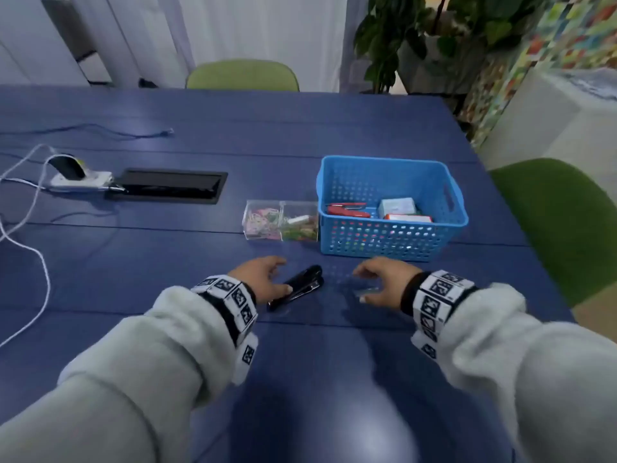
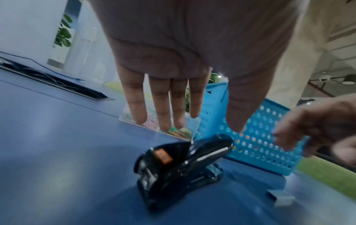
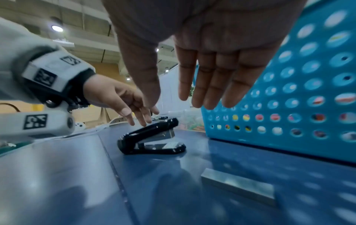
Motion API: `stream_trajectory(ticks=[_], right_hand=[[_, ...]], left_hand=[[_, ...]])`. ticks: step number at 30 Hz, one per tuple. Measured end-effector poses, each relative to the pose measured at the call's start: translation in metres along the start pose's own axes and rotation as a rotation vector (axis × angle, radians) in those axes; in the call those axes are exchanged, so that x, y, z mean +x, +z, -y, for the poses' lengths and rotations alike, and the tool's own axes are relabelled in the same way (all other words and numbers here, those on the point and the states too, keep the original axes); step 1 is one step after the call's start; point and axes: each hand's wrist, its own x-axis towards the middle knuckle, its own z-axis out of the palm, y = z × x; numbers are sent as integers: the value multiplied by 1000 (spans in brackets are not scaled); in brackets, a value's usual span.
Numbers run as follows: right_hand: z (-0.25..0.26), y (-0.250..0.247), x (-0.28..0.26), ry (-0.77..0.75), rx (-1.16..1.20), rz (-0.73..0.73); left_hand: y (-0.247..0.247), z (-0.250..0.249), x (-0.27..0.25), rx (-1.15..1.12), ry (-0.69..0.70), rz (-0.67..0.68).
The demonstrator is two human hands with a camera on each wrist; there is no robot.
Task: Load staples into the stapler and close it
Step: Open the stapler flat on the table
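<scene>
A black stapler lies on the blue table, its top arm down at its resting angle. My left hand hovers just over its rear and top with fingers straight, gripping nothing. In the left wrist view the stapler sits below the open left hand. A silvery strip of staples lies flat on the table to the right of the stapler. My right hand is spread open above the strip without touching it. The strip of staples shows faintly under the right hand.
A blue perforated basket stands just behind the right hand, holding a red stapler and small boxes. A clear box of coloured clips sits left of it. Cables and a power strip lie far left beside a cable hatch.
</scene>
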Motion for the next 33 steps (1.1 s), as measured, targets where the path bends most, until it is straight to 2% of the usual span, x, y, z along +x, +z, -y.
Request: stream_trajectory(ticks=[3,7,12,18,23,28,33], right_hand=[[11,7,38,21,-43,33],[23,21,74,29,-142,98],[29,32,100,38,-152,148],[40,45,106,34,-261,152],[32,40,95,91,-238,161],[21,39,82,142,-203,167],[21,41,78,159,-192,170]], left_hand=[[11,-6,17,46,24,76],[28,-8,32,93,60,66],[35,-9,39,48,88,49],[36,-10,36,-84,135,18],[19,-13,24,-195,174,-23],[-2,8,5,-265,187,-94],[-15,37,-2,-236,121,-133]])
